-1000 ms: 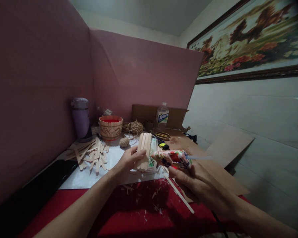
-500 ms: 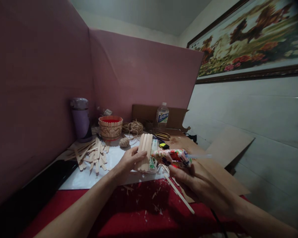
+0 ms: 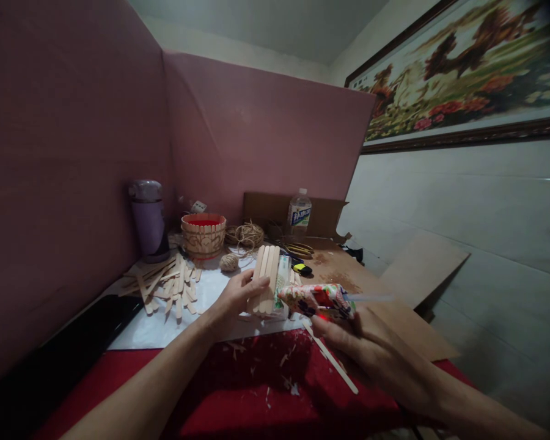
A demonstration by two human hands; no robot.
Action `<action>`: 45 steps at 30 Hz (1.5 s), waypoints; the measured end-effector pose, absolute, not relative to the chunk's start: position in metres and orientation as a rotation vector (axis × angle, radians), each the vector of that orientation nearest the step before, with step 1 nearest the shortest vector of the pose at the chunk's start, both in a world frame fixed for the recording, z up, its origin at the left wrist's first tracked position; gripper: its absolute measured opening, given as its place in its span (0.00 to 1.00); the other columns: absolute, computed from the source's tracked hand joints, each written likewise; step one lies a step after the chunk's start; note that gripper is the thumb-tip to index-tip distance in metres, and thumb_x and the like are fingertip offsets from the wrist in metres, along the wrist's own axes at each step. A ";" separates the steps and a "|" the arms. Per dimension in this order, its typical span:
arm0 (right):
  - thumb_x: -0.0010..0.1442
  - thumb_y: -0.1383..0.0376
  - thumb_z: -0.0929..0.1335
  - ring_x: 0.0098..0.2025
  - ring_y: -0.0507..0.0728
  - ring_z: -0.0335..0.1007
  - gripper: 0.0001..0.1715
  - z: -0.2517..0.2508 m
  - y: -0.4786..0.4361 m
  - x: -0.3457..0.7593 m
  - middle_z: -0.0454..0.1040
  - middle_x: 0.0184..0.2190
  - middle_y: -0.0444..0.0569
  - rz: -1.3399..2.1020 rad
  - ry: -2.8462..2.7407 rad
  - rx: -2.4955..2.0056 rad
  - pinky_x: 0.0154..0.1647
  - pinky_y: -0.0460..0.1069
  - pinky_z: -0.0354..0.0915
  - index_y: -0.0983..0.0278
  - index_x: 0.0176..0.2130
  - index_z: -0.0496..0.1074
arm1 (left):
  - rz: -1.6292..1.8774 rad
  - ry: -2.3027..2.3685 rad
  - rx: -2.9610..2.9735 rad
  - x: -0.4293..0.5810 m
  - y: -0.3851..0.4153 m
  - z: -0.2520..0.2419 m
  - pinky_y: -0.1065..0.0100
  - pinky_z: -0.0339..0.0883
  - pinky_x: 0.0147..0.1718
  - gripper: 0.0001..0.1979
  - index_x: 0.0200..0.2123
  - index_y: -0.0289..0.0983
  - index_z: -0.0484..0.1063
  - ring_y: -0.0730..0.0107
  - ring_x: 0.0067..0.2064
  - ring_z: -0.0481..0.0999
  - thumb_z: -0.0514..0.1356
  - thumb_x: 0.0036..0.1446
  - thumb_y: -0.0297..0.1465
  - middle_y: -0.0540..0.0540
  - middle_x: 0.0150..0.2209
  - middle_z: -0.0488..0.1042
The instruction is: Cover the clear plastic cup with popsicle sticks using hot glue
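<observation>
The red-covered counter [image 3: 211, 400] carries the work; a white sheet [image 3: 131, 335] covers its left part, inboard of the near edge. Toward the counter's left edge, a heap of loose craft sticks [image 3: 180, 284] lies on this sheet, with a purple tumbler [image 3: 149, 217] upright behind it. The right hand [image 3: 348, 336] grips what appears to be a hot-glue gun [image 3: 316, 299] in floral wrapping, its fingers curled about the handle and partly hidden; a translucent glue stick [image 3: 371, 297] protrudes from the rear. A stick-clad pot [image 3: 204, 237] stands near the counter's far left corner. Midway along the counter, inboard of the near edge, the left hand [image 3: 238, 299] holds a green-and-white labelled box [image 3: 283, 275], thumb clamped over a row of craft sticks [image 3: 266, 281] on its face. The nozzle points at the row's right border; whether it touches cannot be determined. Caution: if the gun is hot, a leftward slip could burn the left fingers. Excessive thumb pressure could skew the row before any adhesive sets. A single craft stick [image 3: 337, 366] lies toward the near edge, where a sleeve or cord could dislodge it. Wood shavings [image 3: 293, 386] nearby could contaminate wet glue.
</observation>
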State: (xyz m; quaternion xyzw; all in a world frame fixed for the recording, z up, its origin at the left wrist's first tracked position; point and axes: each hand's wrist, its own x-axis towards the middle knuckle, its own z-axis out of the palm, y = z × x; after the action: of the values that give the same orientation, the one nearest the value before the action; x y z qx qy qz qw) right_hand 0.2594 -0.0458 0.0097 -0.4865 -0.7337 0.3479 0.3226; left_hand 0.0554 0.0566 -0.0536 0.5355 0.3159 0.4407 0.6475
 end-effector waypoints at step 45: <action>0.63 0.52 0.64 0.32 0.53 0.62 0.18 0.002 -0.051 0.255 0.68 0.28 0.44 0.991 -1.912 -1.251 0.38 0.48 0.64 0.63 0.36 0.72 | 1.043 0.641 1.206 0.056 0.062 -0.058 0.69 0.70 0.23 0.25 0.45 0.34 0.70 0.68 0.30 0.74 0.66 0.48 0.44 0.44 0.35 0.73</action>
State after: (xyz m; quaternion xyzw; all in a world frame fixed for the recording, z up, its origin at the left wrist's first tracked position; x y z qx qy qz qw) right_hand 0.2546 -0.0510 0.0024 -0.4759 -0.7275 0.3769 0.3198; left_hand 0.0563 0.0624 -0.0583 0.5315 0.2827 0.4597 0.6529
